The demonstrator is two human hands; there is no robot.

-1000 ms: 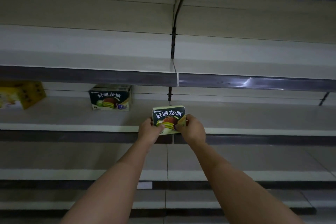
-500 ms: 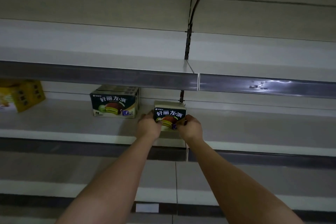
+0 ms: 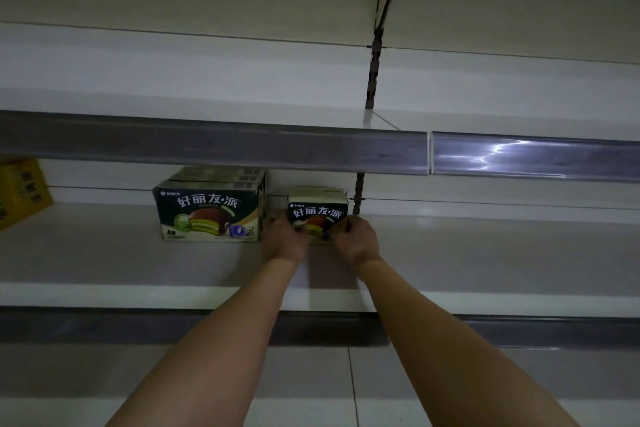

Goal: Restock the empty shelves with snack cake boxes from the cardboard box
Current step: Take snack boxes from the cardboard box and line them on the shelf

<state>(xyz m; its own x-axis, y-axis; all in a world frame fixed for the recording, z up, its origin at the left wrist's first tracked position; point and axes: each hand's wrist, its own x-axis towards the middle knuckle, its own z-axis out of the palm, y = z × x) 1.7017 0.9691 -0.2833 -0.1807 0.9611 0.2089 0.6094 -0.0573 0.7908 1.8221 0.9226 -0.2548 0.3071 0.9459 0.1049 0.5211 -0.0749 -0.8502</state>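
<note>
A small dark snack cake box (image 3: 318,211) stands deep on the middle shelf (image 3: 485,253), near the back wall. My left hand (image 3: 284,242) grips its lower left side and my right hand (image 3: 356,241) grips its lower right side. A larger stack of the same snack cake boxes (image 3: 207,206) stands just to its left, a narrow gap apart. The lower front of the held box is hidden by my fingers.
A yellow box (image 3: 20,191) sits at the far left of the same shelf. The grey price rail of the shelf above (image 3: 242,146) hangs low over the boxes. A slotted upright (image 3: 358,194) runs behind the held box. Bare shelf boards extend right and below.
Both hands have pushed the small box farther back onto the shelf, toward the back wall beside the stack. The view has moved closer.
</note>
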